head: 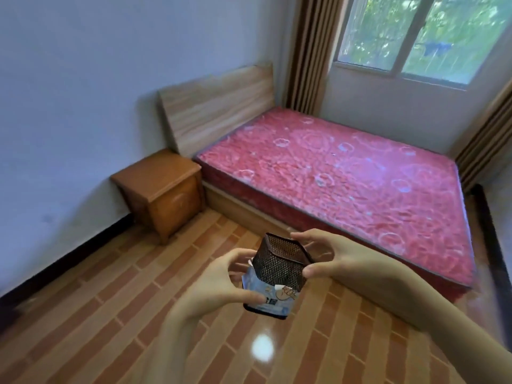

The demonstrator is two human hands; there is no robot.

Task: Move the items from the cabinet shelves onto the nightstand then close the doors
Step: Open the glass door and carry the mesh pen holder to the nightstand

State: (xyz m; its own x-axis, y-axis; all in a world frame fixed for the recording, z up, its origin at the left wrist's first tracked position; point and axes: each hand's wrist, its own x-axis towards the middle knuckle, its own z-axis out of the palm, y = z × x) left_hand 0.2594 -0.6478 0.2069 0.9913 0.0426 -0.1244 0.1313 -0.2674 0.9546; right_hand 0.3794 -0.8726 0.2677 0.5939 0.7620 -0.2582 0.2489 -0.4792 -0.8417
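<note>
While both hands are raised over the floor: they carry two items at once
Left hand (221, 281): grip clenched on the pale blue packet (270, 299), thumb on its lower edge
Right hand (332, 256): grip clasps the black mesh holder (282, 261), fingers at its far rim, thumb on the near side
Mesh holder: tilted, touching the packet's top
Nightstand (160, 187): beside the bed (346, 178), by the wall, well apart from the hands

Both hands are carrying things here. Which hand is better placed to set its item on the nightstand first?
Probably the left hand: the nightstand stands ahead on that side, and it grips the blue packet. The right hand holds the mesh holder, nearer the bed.
</note>
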